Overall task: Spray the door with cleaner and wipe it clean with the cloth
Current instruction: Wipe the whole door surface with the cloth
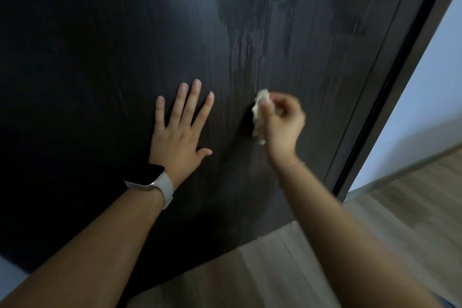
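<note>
A dark wood-grain door (100, 45) fills most of the view, with wet streaks and a damp patch at its upper right. My left hand (181, 130) lies flat on the door with fingers spread; a white-strapped watch sits on that wrist. To its right, my right hand (282, 125) grips a small crumpled pale cloth (258, 117) and presses it against the door. No spray bottle is in view.
The door's right edge (390, 82) runs diagonally, with a light wall (430, 97) beyond it. Pale wood-look flooring (262, 270) lies below the door, and a baseboard (412, 165) runs along the wall at right.
</note>
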Demonstrator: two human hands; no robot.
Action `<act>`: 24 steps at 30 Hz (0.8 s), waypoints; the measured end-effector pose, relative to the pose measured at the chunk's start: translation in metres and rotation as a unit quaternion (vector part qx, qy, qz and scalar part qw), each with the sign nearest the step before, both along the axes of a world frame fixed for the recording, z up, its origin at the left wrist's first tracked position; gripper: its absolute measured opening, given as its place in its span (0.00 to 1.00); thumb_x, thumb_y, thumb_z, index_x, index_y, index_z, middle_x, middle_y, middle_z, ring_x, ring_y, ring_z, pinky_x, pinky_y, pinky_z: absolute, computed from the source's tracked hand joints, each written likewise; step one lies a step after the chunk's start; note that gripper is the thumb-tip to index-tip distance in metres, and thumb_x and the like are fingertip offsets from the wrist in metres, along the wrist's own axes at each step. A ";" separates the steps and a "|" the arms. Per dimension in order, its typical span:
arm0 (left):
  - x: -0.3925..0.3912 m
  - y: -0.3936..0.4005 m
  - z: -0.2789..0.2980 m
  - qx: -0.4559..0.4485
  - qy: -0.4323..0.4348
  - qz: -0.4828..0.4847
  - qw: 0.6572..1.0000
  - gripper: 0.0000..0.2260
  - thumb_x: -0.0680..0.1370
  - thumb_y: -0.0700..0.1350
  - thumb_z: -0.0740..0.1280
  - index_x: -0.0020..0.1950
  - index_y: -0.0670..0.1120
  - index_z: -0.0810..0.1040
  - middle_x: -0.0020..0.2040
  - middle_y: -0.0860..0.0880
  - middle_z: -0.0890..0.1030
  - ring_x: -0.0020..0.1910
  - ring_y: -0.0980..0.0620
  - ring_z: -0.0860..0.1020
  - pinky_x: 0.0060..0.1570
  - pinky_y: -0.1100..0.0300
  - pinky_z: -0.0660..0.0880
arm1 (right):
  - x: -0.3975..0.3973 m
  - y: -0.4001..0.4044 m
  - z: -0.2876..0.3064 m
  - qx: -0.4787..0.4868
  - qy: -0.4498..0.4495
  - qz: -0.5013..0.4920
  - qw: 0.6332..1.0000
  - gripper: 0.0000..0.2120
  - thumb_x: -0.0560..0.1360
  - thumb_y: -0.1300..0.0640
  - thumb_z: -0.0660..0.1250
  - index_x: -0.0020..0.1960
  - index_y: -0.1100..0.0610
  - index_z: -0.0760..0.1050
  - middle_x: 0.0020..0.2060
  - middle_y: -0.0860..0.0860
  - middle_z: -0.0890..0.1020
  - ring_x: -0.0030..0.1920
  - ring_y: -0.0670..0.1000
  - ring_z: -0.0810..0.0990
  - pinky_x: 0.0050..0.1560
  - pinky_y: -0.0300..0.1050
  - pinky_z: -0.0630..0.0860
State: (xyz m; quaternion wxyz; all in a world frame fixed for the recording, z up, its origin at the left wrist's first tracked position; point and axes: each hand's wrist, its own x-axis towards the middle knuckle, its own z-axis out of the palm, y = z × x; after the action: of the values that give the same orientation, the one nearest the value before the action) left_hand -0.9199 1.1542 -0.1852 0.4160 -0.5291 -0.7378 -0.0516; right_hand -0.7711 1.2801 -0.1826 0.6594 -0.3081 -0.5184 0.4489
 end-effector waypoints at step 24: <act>0.013 -0.007 0.006 -0.004 0.000 0.024 1.000 0.50 0.74 0.62 0.69 0.81 0.44 0.39 0.80 0.44 0.36 0.79 0.44 0.38 0.75 0.42 0.35 | 0.028 0.021 0.095 0.355 -0.262 -0.037 0.896 0.02 0.75 0.63 0.70 0.47 0.58 0.80 0.48 0.54 0.78 0.39 0.52 0.83 0.32 0.46 0.78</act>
State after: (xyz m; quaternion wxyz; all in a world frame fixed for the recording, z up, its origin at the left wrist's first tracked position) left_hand -0.9074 1.1468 -0.1789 0.4150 -0.5127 -0.7506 -0.0388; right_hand -0.7430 1.3012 -0.0875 0.5813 -0.1790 -0.7857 0.1127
